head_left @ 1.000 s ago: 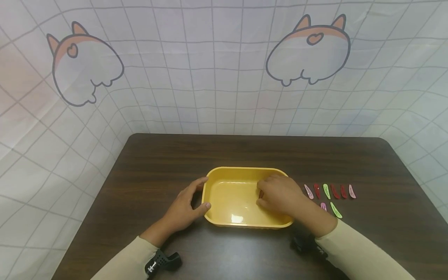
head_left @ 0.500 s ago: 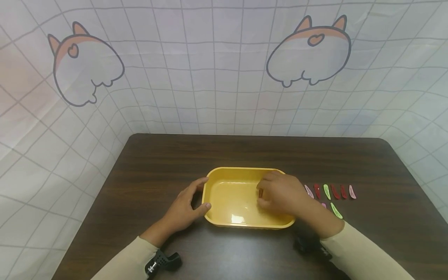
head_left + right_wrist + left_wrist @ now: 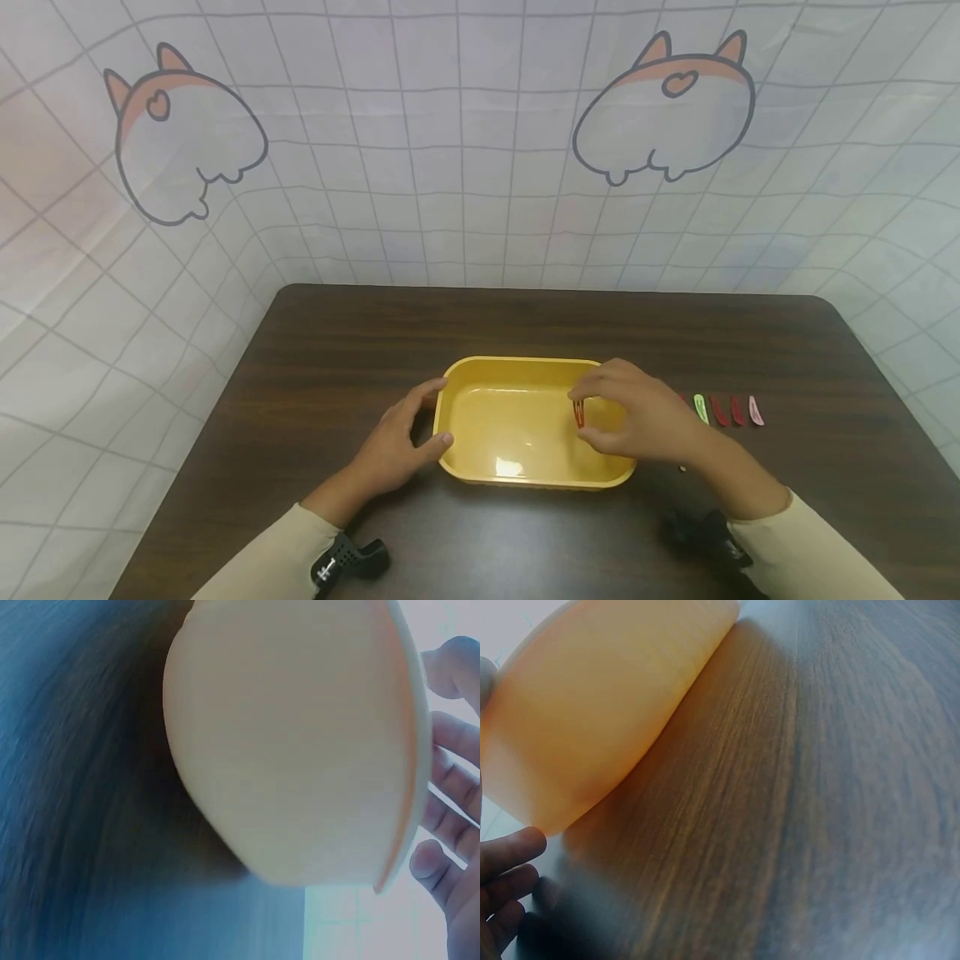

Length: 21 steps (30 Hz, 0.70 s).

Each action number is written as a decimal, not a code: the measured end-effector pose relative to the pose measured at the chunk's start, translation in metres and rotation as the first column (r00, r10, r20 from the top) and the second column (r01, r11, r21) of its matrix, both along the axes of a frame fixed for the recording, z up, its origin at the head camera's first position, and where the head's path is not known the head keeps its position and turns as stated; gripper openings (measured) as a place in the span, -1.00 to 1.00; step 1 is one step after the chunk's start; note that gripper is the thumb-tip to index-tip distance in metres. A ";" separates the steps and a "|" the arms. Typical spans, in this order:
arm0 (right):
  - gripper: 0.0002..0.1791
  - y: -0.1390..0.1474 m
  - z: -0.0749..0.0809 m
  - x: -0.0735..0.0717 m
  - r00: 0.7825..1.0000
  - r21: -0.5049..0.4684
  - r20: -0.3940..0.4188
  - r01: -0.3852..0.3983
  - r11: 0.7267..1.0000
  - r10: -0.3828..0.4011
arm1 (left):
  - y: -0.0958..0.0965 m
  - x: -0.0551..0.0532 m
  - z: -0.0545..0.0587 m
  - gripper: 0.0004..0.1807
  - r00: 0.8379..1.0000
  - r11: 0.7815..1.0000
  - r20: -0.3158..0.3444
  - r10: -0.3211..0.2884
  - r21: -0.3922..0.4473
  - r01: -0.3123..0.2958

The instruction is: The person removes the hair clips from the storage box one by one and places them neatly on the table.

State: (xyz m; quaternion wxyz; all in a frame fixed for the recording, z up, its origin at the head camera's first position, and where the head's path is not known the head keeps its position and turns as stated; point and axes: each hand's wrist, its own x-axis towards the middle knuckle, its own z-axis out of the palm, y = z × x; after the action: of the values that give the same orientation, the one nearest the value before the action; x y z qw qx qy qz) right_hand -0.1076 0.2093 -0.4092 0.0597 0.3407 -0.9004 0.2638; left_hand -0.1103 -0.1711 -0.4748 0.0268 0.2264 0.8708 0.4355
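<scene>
A yellow plastic basin [image 3: 517,482] stands on the dark wooden table. My left hand [image 3: 390,446] rests against its left end, thumb tip over the rim and fingers spread toward the far corner. In the left wrist view, those fingertips [image 3: 521,847] touch the basin's outer wall [image 3: 600,705]. Over the basin's right side, my right hand [image 3: 645,417] pinches a small red hair clip [image 3: 578,414] between thumb and fingertips. The right wrist view shows the hand [image 3: 457,772] beyond the rim; the clip is hidden there.
Right of the basin, hair clips lie in a row: lime green [image 3: 701,409], dark red [image 3: 719,410], red [image 3: 737,410] and pink [image 3: 756,410]. My right hand and forearm cover other clips. A white grid cloth [image 3: 480,150] hangs behind the table [image 3: 360,333].
My right hand has lifted and moved right from inside the basin, its fingers spreading so the red hair clip shows. More clips are now covered. The left hand stays in place.
</scene>
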 end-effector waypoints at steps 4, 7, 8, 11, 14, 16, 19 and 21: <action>-0.54 0.011 0.002 0.003 1.000 -0.020 0.009 0.015 1.000 -0.015 | 0.000 0.000 0.000 -0.22 1.000 1.000 0.006 0.000 -0.005 0.000; -0.53 0.018 0.003 0.004 1.000 -0.036 0.005 0.018 0.999 -0.018 | 0.000 0.000 -0.001 -0.22 1.000 1.000 0.002 0.000 -0.006 0.000; -0.52 0.020 0.004 0.004 1.000 -0.044 0.005 0.018 0.999 -0.017 | 0.000 -0.001 -0.001 -0.22 1.000 1.000 0.001 -0.001 -0.004 0.001; -0.52 0.027 0.004 0.005 1.000 -0.073 0.009 0.022 0.997 -0.021 | 0.000 -0.001 -0.001 -0.22 1.000 1.000 -0.001 -0.001 -0.002 0.001; -0.52 0.034 0.004 0.006 0.999 -0.104 0.022 0.034 0.994 -0.032 | 0.000 -0.001 -0.001 -0.22 1.000 1.000 0.003 -0.002 -0.003 0.002; -0.51 0.038 0.005 0.007 0.999 -0.112 0.018 0.046 0.993 -0.044 | 0.000 -0.001 0.000 -0.22 1.000 1.000 0.004 -0.002 -0.003 0.002; -0.47 0.045 0.006 0.008 0.998 -0.106 -0.004 0.062 0.992 -0.063 | 0.000 -0.001 0.000 -0.22 1.000 1.000 0.007 0.001 -0.007 0.000; -0.44 0.049 0.007 0.009 0.996 -0.086 -0.021 0.083 0.993 -0.085 | 0.000 -0.001 0.001 -0.22 1.000 1.000 0.011 0.006 -0.013 -0.005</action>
State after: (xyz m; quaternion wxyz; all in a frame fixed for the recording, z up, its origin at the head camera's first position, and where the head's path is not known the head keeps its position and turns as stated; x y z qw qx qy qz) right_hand -0.0988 0.2585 -0.4027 0.0964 0.3031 -0.9010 0.2950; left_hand -0.1110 -0.1707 -0.4741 0.0319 0.2214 0.8740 0.4314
